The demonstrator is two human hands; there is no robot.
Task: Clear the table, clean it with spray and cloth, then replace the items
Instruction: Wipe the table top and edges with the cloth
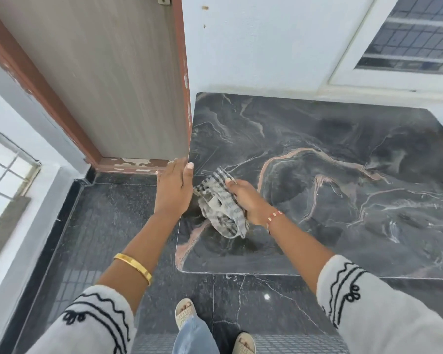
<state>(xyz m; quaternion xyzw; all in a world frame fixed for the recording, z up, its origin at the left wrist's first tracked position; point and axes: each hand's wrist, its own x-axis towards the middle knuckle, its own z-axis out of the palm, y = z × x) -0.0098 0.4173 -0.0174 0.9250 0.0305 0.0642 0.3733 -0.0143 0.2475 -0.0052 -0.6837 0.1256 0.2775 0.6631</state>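
A dark marble-patterned table top [330,154] fills the right half of the view, bare apart from the cloth. A grey and white checked cloth [219,203] lies bunched near the table's left edge. My right hand [248,200] presses down on it and grips it. My left hand [174,190] rests against the table's left edge, thumb on the top surface, fingers flat and holding nothing. No spray bottle or other items are in view.
A grey door [108,77] with a brown frame stands just left of the table. A white wall and a window [414,39] lie behind the table. The dark tiled floor [108,226] spreads left and in front, with my sandalled feet [187,312] near the table's front edge.
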